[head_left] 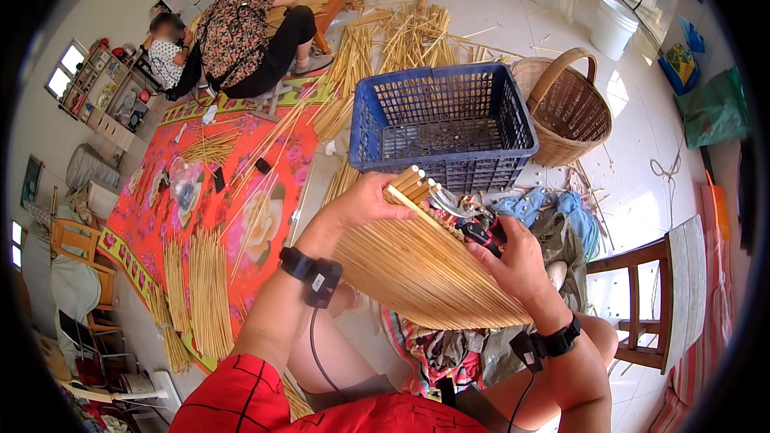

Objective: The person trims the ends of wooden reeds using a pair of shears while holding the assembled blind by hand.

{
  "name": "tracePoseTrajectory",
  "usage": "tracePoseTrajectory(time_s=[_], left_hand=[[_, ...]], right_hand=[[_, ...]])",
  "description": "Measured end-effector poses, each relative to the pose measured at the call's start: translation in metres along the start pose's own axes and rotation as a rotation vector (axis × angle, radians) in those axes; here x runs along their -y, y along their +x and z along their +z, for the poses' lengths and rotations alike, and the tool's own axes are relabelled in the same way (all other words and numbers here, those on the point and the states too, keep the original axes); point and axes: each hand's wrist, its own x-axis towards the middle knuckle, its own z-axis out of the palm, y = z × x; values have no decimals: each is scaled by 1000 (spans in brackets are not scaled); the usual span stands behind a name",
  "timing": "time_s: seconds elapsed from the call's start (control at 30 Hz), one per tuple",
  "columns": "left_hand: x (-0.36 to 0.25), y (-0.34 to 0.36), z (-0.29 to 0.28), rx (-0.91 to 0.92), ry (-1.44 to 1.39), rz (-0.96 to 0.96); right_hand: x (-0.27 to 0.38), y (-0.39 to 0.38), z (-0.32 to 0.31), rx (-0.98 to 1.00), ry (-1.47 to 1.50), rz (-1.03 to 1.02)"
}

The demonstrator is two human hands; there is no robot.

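Both hands (437, 232) on straw fan (417, 273)

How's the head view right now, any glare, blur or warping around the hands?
Head view: the left hand and right hand on the woven reed fan are sharp and evenly lit; window glare whitens the floor tiles on the right; fisheye bends the blue plastic crate, with a black vignette at the corners.

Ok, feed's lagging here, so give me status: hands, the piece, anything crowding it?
Left hand grips top of woven straw mat. Right hand holds red-handled cutters at its edge. Blue crate just beyond, not touching.
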Motion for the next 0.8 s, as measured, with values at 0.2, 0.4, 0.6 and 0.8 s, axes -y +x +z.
tracePoseTrajectory(time_s=[0.2,0.4,0.6,0.8], left_hand=[[-5,1,1,14,-73,-13],[4,0,0,-41,-103,29],[8,0,-4,-52,34,17],[10,-1,-4,-53,-42,41]], right_hand=[[-2,1,4,-33,-138,-46],[-10,7,9,-105,-265,-138],[-8,0,11,-61,-223,-103],[-6,-10,9,13,79,59]])
